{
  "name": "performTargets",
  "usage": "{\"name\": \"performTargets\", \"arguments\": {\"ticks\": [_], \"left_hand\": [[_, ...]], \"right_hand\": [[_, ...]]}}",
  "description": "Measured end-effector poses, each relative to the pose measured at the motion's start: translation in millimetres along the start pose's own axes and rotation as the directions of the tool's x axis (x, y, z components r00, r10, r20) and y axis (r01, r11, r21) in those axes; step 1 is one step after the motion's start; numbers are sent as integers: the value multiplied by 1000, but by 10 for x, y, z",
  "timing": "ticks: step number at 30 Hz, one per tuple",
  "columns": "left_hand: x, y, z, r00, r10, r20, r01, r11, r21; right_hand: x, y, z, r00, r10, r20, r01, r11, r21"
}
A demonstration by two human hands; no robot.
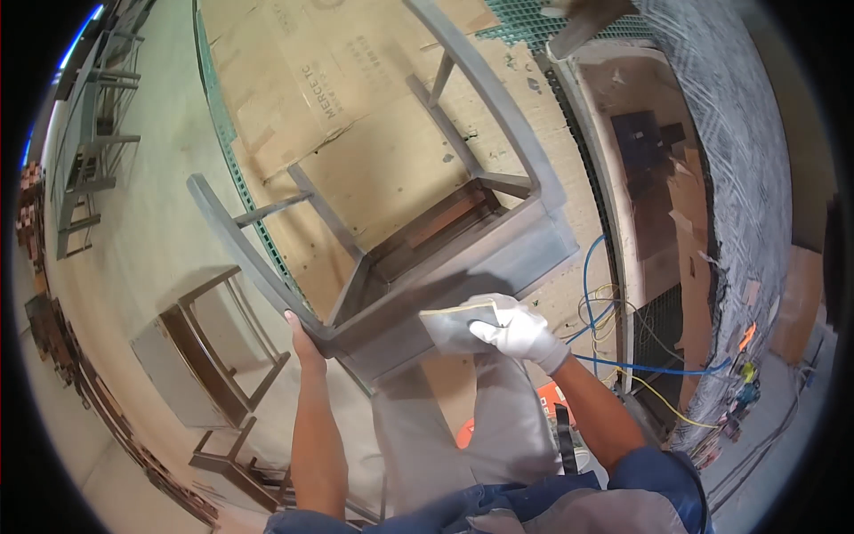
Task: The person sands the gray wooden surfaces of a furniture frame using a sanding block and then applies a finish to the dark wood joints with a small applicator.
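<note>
A dark grey wooden furniture frame [440,298] fills the middle of the view, tilted, its broad side panel facing the person and its legs reaching away toward 10 and 12 o'clock. It overlies a spread of brown cardboard [382,160], with green mesh [534,31] showing past the cardboard's edge at 1 o'clock.

At 8 o'clock from the centre, the bare left hand [307,345] is at the frame's near corner, thumb against the outer edge; its other fingers are hidden, so how closed that grip is I cannot tell. At 4 o'clock, the right hand [520,329], in a white glove, has its grip pinching a thin grey flat pad [449,327], thumb on the near face. The pad overlaps the panel's lower part in the view; whether the two touch I cannot tell.

Farther out at 8 o'clock, a smaller piece of furniture [200,369] rests on the pale floor [169,222], and more dark leggy furniture [84,169] stands at 10 o'clock. A blue hose [654,367] runs out at 4 o'clock, and a bulky grey wrapping [734,160] curves down the 2 o'clock side.
</note>
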State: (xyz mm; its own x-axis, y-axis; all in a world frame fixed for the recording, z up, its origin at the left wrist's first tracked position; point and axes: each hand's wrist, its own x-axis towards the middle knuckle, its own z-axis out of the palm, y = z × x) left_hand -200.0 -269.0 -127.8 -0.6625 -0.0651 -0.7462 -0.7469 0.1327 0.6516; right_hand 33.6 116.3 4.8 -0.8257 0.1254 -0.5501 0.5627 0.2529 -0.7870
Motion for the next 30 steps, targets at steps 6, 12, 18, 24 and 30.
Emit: {"name": "performTargets", "arguments": {"ticks": [6,12,18,24,30], "left_hand": [[-1,-102,-205,998,-29,54,29,1000,1],[7,42,-75,934,-89,347,122,990,-74],[-5,0,-111,921,-118,370,255,903,-347],[-658,835,-189,942,-138,307,209,955,-212],[-1209,1504,-713,974,38,225,-7,991,-137]], "right_hand": [[1059,-160,358,951,-264,-164,236,956,-175],[1509,-143,383,1000,-29,7,23,603,-798],[1637,-185,481,988,156,0,-84,533,-842],[1299,-421,436,960,-267,-82,58,478,-876],[1147,-904,801,895,-445,4,264,523,-811]]}}
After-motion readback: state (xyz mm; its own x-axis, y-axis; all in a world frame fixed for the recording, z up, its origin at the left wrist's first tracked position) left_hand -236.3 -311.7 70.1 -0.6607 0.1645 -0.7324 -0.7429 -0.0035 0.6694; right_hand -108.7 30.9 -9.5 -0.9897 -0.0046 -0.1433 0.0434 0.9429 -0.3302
